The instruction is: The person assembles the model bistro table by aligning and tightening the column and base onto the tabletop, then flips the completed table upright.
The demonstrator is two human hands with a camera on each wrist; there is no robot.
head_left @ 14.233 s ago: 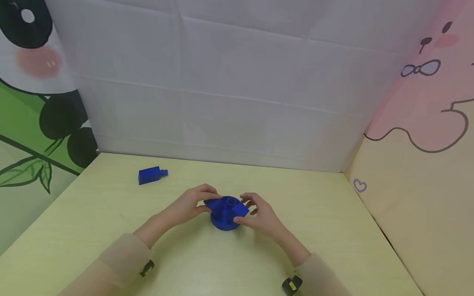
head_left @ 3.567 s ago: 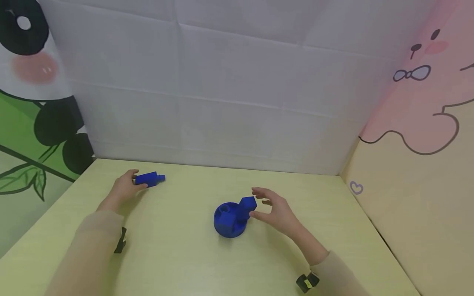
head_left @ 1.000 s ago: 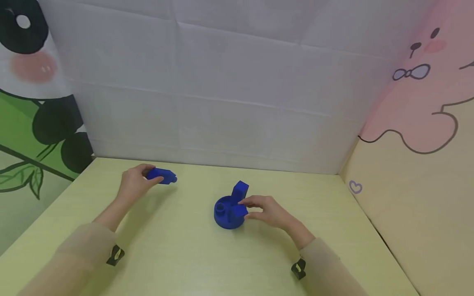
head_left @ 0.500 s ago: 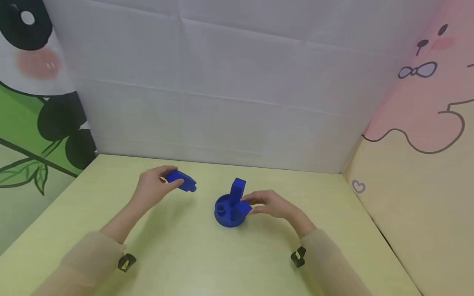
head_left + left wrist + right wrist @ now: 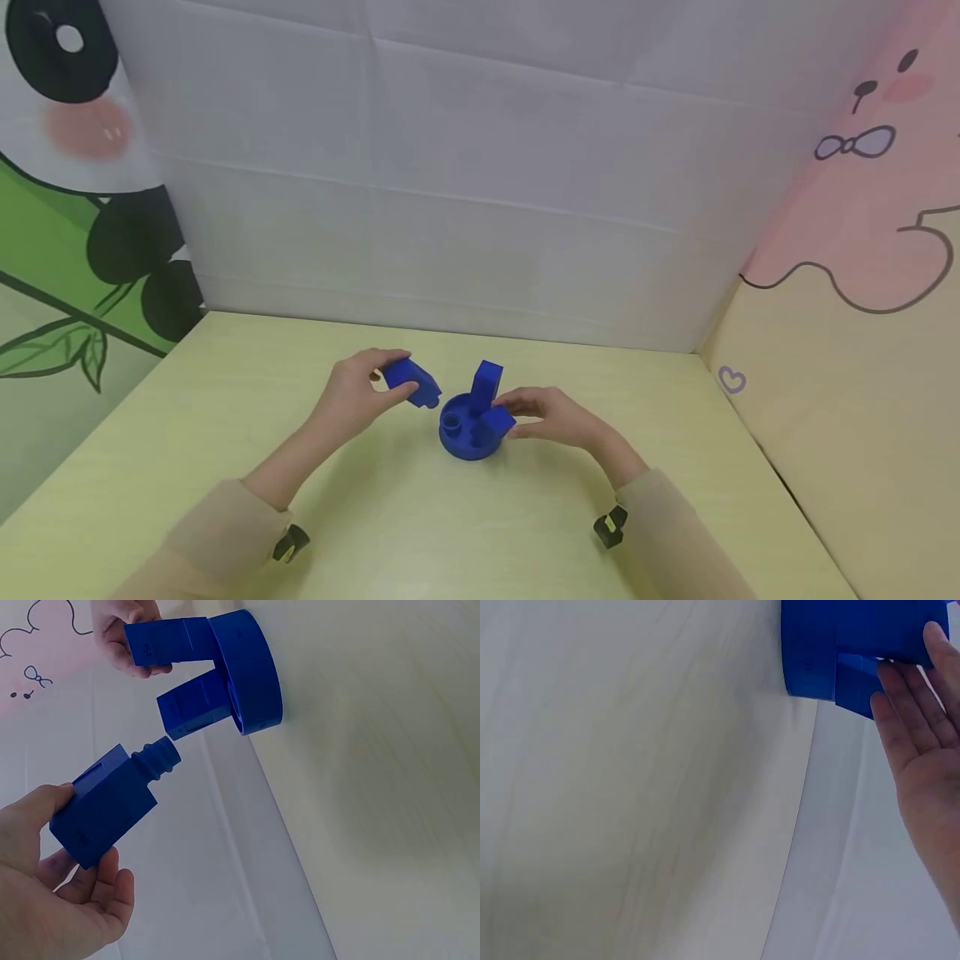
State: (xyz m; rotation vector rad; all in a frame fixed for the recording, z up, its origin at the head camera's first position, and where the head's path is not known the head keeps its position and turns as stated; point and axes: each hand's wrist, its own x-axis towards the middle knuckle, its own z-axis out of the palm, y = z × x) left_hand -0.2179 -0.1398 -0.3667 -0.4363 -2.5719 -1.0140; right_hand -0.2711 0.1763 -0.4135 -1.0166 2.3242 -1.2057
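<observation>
The left hand (image 5: 356,392) holds a blue rectangular block with a threaded neck (image 5: 411,381) between thumb and fingers, up off the table, its neck pointing toward the base. The right hand (image 5: 551,417) has thumb and fingers narrowed about the near upright block (image 5: 498,422), the fingertips reaching round its far side.

That block stands on the round blue base (image 5: 469,452), which sits on the table just right of the threaded neck, a gap between them. The far upright block (image 5: 487,383) rises beside it from the back of the same base. To the left of both, a hollow round post (image 5: 452,422) stands up from the base floor, its top uncovered and facing the held piece. The two standing blocks and the right hand crowd the right and far sides of the base.

The held block is a flat-faced, deep blue piece with a slot-like recess near one edge and a small raised mark too fine to read; its neck carries rounded ridges. The base is a shallow drum with a raised rim, in the same blue.

The table (image 5: 480,533) is pale yellow with faint grain. A creased whitish sheet (image 5: 465,183) hangs behind it. A panda picture (image 5: 90,150) with green bamboo covers the left side, and a pink cartoon animal (image 5: 862,217) with a bow tie the right, above a small purple heart (image 5: 732,380). Beige sleeves (image 5: 225,533) end in dark wrist devices (image 5: 291,543).
</observation>
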